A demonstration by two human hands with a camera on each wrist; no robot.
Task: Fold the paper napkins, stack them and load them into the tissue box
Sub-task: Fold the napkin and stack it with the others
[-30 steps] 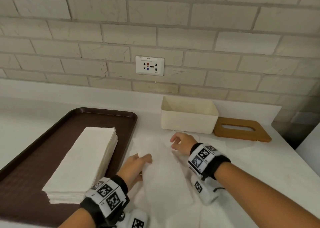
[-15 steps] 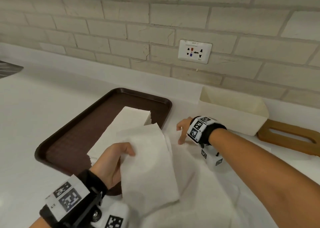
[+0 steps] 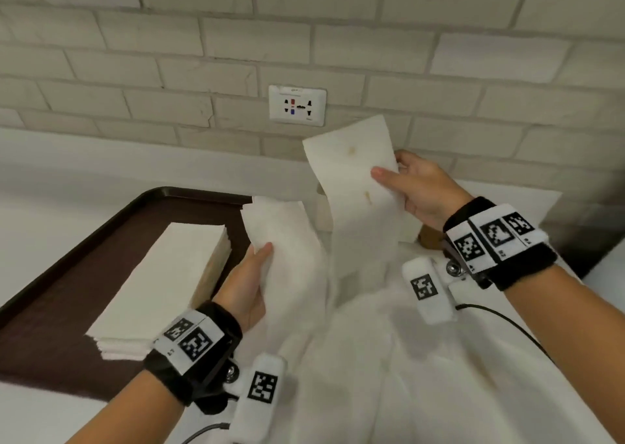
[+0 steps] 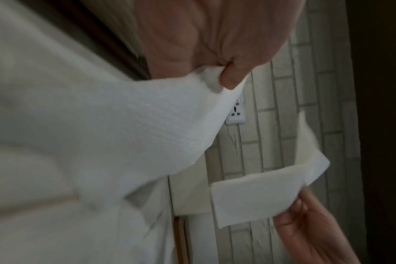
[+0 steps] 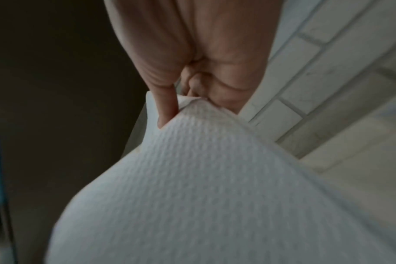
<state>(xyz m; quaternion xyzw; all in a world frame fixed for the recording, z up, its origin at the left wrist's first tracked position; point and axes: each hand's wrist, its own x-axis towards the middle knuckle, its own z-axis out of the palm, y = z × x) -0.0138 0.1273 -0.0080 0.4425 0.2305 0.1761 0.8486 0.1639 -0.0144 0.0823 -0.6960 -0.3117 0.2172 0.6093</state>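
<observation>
A white paper napkin (image 3: 358,186) is lifted above the desk (image 3: 47,234), pinched by the right hand (image 3: 422,190), while the left hand (image 3: 247,284) pinches a second napkin (image 3: 287,257) beside a napkin stack (image 3: 159,281) on a brown tray (image 3: 67,308).

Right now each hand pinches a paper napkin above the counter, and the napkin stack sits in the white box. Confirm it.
Not quite. The left hand and right hand do each pinch a napkin, but the napkin stack sits on the brown tray, not in a box; the head view shows it.
</observation>
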